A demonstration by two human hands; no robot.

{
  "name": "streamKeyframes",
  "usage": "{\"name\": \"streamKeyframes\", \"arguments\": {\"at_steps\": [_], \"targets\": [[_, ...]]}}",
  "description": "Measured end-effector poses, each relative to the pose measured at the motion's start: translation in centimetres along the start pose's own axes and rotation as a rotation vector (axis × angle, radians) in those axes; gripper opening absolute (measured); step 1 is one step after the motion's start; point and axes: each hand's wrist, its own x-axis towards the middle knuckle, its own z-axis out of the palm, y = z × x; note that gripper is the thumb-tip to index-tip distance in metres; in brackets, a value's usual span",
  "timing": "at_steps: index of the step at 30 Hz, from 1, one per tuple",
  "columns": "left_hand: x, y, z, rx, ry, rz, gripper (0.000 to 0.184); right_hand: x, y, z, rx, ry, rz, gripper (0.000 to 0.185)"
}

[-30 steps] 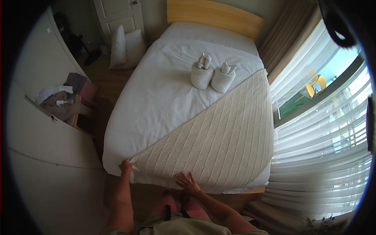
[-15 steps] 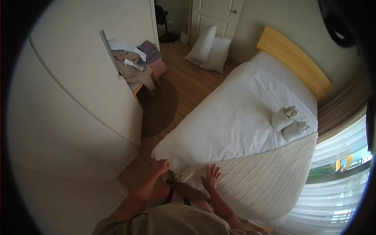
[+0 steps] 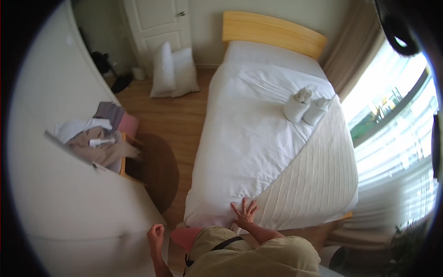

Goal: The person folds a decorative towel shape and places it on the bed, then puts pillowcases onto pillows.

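Note:
With fingers spread, my right hand [image 3: 245, 213] presses flat on the foot end of the bed, at the border between the white duvet [image 3: 235, 134] and the ribbed cream bed runner [image 3: 302, 180]. The runner lies diagonally over the bed's right corner. My left hand [image 3: 157, 234] hangs in the air left of the bed, fingers curled, with nothing visible in it. Two rolled white towels, a left one [image 3: 295, 109] and a right one [image 3: 315, 112], stand on the duvet near the window side.
Two white pillows [image 3: 173, 71] lean against the door [image 3: 157, 23]. At left, a chair holds clothes [image 3: 90, 138] beside a round brown rug [image 3: 161, 166]. The wooden headboard [image 3: 272, 32] is at the far end; sheer curtains [image 3: 392, 166] hang at right.
My view has swung to the right. My left hand has come away from the bed's corner to the left. My right hand stays flat on the bed, now at the runner's edge.

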Motion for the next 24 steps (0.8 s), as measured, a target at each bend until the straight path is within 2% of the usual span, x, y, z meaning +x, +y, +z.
{"name": "streamKeyframes", "arguments": {"at_steps": [4, 6, 7, 8, 11, 13, 14, 16, 18, 20, 22, 24], "targets": [[5.8, -2.1, -1.0, 0.025, -0.056, 0.027, 0.012, 3.9, -3.7, -0.3, 0.118, 0.108, 0.194, 0.095], [7.7, -2.5, -1.2, 0.063, -0.045, 0.046, 0.012, 5.6, -5.1, -1.0, 0.178, 0.113, 0.171, 0.1], [9.5, -2.3, -1.1, 0.062, -0.065, 0.059, 0.012, 6.7, -6.2, -1.4, 0.143, 0.132, 0.173, 0.111], [11.4, -2.2, -1.2, 0.048, -0.099, 0.049, 0.012, 7.4, -6.8, -1.8, 0.147, 0.139, 0.193, 0.111], [17.4, 0.2, -1.6, 0.045, -0.178, 0.04, 0.013, 8.8, -8.3, -3.6, 0.132, 0.045, 0.236, 0.122], [22.5, 0.9, -0.8, 0.05, -0.223, 0.041, 0.014, 8.7, -7.3, -3.9, 0.097, -0.004, 0.254, 0.122], [28.1, 1.1, -0.4, 0.104, -0.33, 0.073, 0.016, 9.8, -8.5, -4.5, 0.087, -0.07, 0.288, 0.122], [32.8, 1.5, 0.0, 0.17, -0.449, 0.096, 0.017, 10.1, -8.8, -4.9, 0.07, -0.098, 0.315, 0.122], [37.4, 3.0, 0.6, 0.286, -0.661, 0.144, 0.019, 10.6, -9.5, -4.8, 0.065, -0.131, 0.368, 0.125], [41.6, 4.7, 0.9, 0.309, -0.701, 0.173, 0.019, 11.7, -10.4, -5.2, 0.031, -0.218, 0.484, 0.13], [45.5, 5.0, 1.1, 0.258, -0.624, 0.228, 0.019, 13.0, -12.3, -4.6, 0.075, -0.232, 0.555, 0.136], [49.3, 3.5, 1.5, 0.218, -0.592, 0.244, 0.02, 15.1, -15.1, -2.6, 0.345, 0.007, 0.789, 0.138]]}}
